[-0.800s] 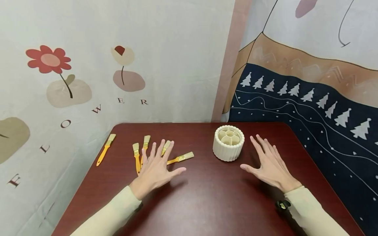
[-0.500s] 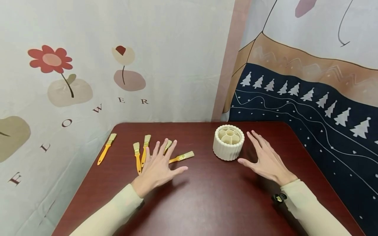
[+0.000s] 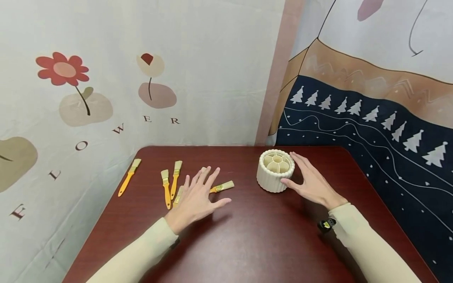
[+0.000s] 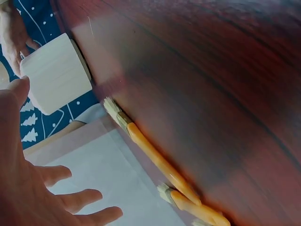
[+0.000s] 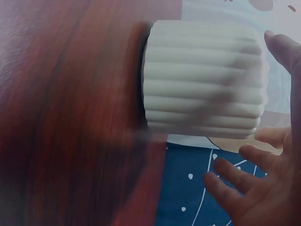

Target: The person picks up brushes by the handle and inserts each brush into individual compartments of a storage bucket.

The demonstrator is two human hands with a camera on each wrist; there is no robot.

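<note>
White pot (image 3: 269,179) stands upright on the table (image 3: 247,239). Right hand (image 3: 314,185) is just right of the pot, fingers spread beside its wall, gripping nothing; contact unconfirmed. Left hand (image 3: 194,202), fingers splayed and holding nothing, hovers left of the pot above some paintbrushes (image 3: 166,190).

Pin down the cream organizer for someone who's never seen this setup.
Find the dark reddish-brown table; go to its back half, right of centre in the head view. Just left of the right hand stands the short, round, ribbed cream organizer. Unlike the yellow-handled paintbrushes lying to its left, it is upright, its open top divided petal-like around a round centre.
</note>
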